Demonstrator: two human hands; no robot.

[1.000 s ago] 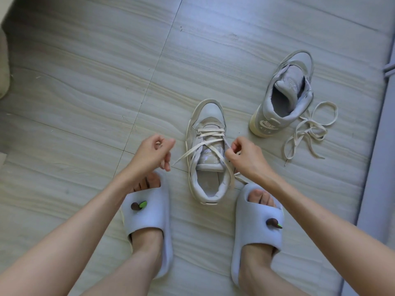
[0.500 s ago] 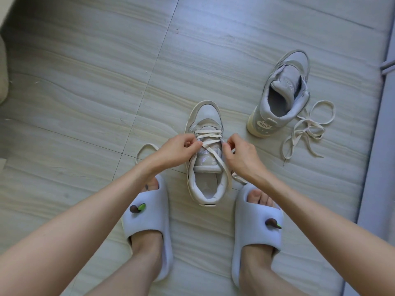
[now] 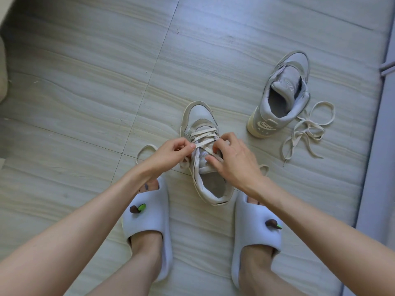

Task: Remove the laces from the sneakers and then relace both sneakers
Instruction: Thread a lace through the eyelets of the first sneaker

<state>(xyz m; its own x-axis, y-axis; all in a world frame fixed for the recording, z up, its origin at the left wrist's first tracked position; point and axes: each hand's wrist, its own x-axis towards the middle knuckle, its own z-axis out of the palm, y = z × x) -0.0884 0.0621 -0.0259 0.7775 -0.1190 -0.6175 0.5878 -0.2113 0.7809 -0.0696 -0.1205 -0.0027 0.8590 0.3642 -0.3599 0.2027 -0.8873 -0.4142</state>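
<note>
A grey sneaker (image 3: 198,116) stands on the floor between my feet, toe pointing away, with a cream lace (image 3: 203,133) crossed through its lower eyelets. My left hand (image 3: 171,152) pinches the lace at the shoe's left side; a loop of it trails on the floor behind that hand. My right hand (image 3: 233,159) has its fingers curled on the lace and the right eyelet row. A second grey sneaker (image 3: 282,97) stands unlaced at the upper right, its loose lace (image 3: 305,129) lying in a tangle beside it.
My feet wear pale slides, left slide (image 3: 147,223) and right slide (image 3: 254,231), flanking the near sneaker. The floor is pale wood-grain tile (image 3: 85,92). A grey vertical edge (image 3: 378,146) runs along the right side. A beige object (image 3: 2,67) sits at the far left.
My left hand moved in from the left, where it was pulling the lace taut, to the shoe's left eyelets. My right hand shifted slightly over the tongue.
</note>
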